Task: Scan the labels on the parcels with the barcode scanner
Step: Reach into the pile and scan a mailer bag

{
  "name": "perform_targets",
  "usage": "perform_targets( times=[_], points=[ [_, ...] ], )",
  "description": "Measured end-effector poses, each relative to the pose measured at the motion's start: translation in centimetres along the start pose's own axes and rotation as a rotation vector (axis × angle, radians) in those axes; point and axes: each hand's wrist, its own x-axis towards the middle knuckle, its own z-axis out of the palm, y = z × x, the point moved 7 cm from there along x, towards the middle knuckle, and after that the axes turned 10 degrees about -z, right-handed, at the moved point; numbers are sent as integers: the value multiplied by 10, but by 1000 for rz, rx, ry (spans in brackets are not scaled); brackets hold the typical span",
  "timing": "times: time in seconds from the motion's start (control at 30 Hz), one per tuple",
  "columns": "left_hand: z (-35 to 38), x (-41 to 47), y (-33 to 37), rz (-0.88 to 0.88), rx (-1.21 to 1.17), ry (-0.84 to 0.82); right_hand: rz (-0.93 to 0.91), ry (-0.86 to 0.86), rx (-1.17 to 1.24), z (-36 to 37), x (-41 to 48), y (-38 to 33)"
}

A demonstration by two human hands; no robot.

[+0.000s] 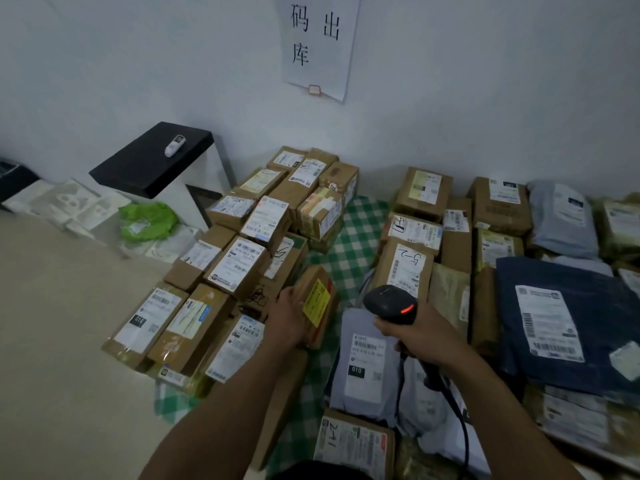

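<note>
A pale floor [52, 323] is stretching along the left, running up to a white wall. By that wall a black-topped stand [138, 168] is carrying a small white device [174, 145], with a green bag [147, 220] lying below it. A green-and-white checked cloth [356, 230] is covering the floor under the parcels. On its left edge, cardboard boxes [239, 261] are lying packed together, one near box [145, 320] showing "010" on its label. The left hand [289, 317] is gripping a small box [317, 299] with a yellow label, holding it tilted above the cloth. On the wall above, a paper sign [318, 39] is showing 码, 出 and 库. The right hand [419, 336] is wrapping round the grip of the barcode scanner [391, 303] (a red light is glowing on its head), just right of the small box. Beneath it a grey mailer [363, 368] is lying, marked "010". Behind, a box [405, 268] is bearing a handwritten "5-2". A navy mailer [561, 323] is lying towards the right edge.
</note>
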Motion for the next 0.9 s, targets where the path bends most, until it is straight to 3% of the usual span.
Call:
perform_targets(
  times=[0.13, 0.3, 0.43, 0.63, 0.9],
  points=[
    [7, 0, 4, -38, 187, -30, 38, 13, -2, 1, 2, 7],
    [11, -3, 18, 16, 594, 79, 41, -15, 29, 7, 5, 6],
    [34, 4, 25, 170, 608, 54, 54, -11, 6, 5, 8, 11],
    [61, 27, 1, 90, 615, -118, 83, 4, -25, -1, 13, 20],
    [99, 30, -11, 211, 586, -248, 128, 20, -20, -6, 20, 31]
  ],
)
